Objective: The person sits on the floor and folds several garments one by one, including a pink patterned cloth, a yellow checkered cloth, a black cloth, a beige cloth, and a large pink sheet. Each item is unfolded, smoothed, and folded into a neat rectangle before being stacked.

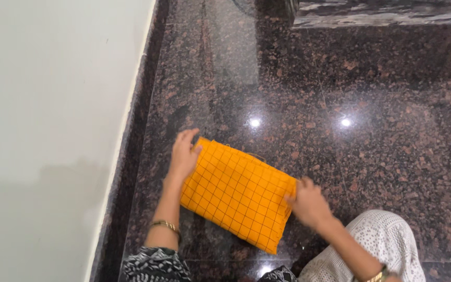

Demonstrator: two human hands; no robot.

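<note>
A folded orange cloth (pixel 236 190) with a thin dark check pattern lies flat on the dark speckled granite floor (pixel 382 104). My left hand (pixel 184 154) rests on its upper left corner, fingers spread and pressing down. My right hand (pixel 309 202) presses on its right edge, fingers curled over the fold. Both wrists wear gold bangles. The cloth sits tilted, its long side running from upper left to lower right.
A white wall (pixel 48 130) with a dark skirting runs down the left. My knee in white patterned fabric (pixel 382 240) is at the lower right. A marbled stone step (pixel 382 13) crosses the top right. Ceiling lights reflect on the floor.
</note>
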